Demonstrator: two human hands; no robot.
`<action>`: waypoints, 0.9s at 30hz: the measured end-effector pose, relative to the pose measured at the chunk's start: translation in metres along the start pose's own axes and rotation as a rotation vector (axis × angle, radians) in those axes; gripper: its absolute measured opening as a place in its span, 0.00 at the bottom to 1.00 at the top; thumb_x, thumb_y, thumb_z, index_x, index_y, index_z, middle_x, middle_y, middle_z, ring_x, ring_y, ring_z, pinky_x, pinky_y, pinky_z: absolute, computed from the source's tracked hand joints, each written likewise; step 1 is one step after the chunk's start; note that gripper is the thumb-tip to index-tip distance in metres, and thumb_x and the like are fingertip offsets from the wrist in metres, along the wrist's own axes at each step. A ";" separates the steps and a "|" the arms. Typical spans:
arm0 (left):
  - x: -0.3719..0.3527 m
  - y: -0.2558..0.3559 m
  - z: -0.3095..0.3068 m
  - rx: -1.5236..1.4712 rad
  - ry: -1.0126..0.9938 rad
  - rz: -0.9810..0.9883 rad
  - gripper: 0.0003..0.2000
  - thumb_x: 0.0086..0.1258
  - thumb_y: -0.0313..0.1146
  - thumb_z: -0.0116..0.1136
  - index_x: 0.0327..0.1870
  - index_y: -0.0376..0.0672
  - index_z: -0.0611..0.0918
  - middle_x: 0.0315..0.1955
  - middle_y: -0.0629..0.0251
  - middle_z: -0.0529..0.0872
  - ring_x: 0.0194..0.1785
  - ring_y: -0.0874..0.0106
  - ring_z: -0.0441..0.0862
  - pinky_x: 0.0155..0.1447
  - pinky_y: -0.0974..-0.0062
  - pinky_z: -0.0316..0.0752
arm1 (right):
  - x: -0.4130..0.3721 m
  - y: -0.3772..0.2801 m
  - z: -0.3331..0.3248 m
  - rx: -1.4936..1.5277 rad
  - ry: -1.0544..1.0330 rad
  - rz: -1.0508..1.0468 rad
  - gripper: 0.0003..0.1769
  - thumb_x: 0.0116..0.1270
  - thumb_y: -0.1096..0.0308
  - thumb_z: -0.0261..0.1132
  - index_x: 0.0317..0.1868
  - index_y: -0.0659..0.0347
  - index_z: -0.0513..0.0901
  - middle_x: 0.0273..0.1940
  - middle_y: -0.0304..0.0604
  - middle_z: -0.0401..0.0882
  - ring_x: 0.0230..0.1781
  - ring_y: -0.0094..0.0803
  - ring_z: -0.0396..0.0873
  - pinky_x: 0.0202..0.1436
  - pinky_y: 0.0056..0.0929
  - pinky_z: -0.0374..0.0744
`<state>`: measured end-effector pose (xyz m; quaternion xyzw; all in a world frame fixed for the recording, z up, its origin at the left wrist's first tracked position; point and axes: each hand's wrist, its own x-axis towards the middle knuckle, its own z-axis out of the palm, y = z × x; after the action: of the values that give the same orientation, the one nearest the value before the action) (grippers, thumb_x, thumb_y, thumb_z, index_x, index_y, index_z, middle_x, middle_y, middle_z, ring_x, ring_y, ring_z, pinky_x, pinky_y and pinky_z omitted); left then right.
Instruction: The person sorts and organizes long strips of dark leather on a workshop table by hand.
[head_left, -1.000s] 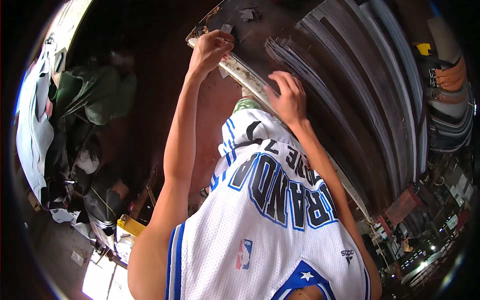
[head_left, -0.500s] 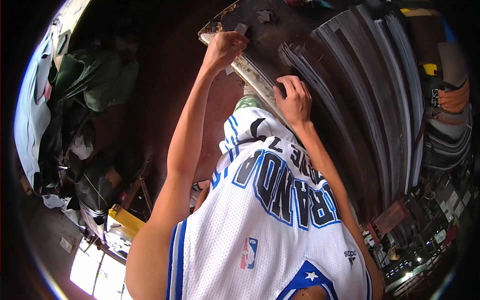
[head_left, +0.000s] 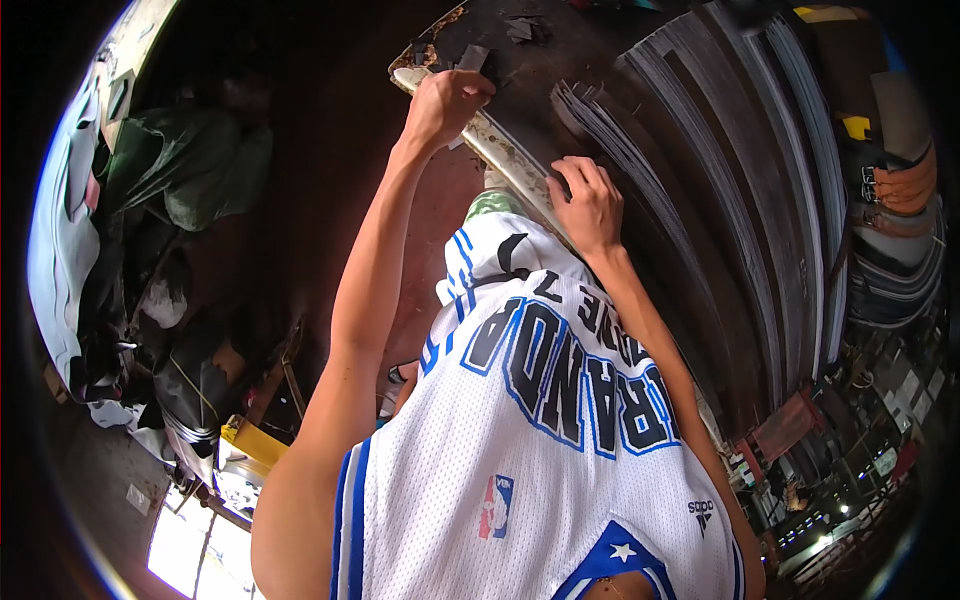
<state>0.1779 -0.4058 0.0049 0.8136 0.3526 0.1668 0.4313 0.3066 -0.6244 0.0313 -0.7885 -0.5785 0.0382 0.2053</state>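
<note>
My left hand (head_left: 440, 108) is closed at the worn, pale edge (head_left: 515, 165) of a dark work table, near its far left corner. Whatever its fingers may pinch is too small or hidden to make out. Just beyond the knuckles lies a small dark flat piece (head_left: 473, 60). Nearer my body, my right hand (head_left: 590, 200) rests over the same edge with loosely bent fingers and a gap between thumb and forefinger; I see nothing in it. To the right of it, a bundle of thin dark strips (head_left: 610, 130) lies fanned out on the table.
Long stacks of dark strips (head_left: 740, 180) cover the table's right part. Small dark scraps (head_left: 522, 27) lie at the far end. Belts with orange bands (head_left: 905, 185) are at the far right. Dark green sheeting (head_left: 195, 160) hangs or lies at left, above a reddish floor (head_left: 430, 240).
My left hand has shifted slightly toward me along the table edge. The right hand keeps nearly the same place and pose. The whole view has moved a little.
</note>
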 end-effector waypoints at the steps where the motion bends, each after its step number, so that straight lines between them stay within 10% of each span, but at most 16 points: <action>1: 0.000 0.000 0.001 -0.001 0.000 0.001 0.09 0.59 0.32 0.63 0.40 0.47 0.88 0.35 0.58 0.89 0.40 0.61 0.87 0.45 0.67 0.80 | 0.000 0.000 0.000 -0.001 0.000 0.000 0.12 0.58 0.69 0.69 0.43 0.56 0.82 0.44 0.40 0.80 0.42 0.41 0.80 0.45 0.37 0.80; 22: -0.004 0.009 0.002 0.058 -0.056 0.055 0.08 0.63 0.29 0.63 0.42 0.44 0.86 0.39 0.62 0.87 0.39 0.66 0.85 0.44 0.69 0.79 | -0.009 0.003 -0.002 -0.016 0.004 0.040 0.12 0.57 0.70 0.69 0.42 0.55 0.83 0.44 0.39 0.80 0.42 0.40 0.80 0.46 0.38 0.80; 27: -0.005 0.019 0.002 0.368 -0.154 0.638 0.09 0.57 0.27 0.66 0.39 0.46 0.83 0.46 0.67 0.82 0.52 0.66 0.79 0.53 0.67 0.74 | -0.013 0.007 -0.003 0.016 -0.015 0.058 0.11 0.58 0.70 0.68 0.42 0.55 0.83 0.45 0.39 0.80 0.42 0.40 0.80 0.43 0.39 0.81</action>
<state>0.1836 -0.4178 0.0195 0.9565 0.0720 0.1648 0.2296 0.3099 -0.6393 0.0295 -0.8029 -0.5568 0.0545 0.2059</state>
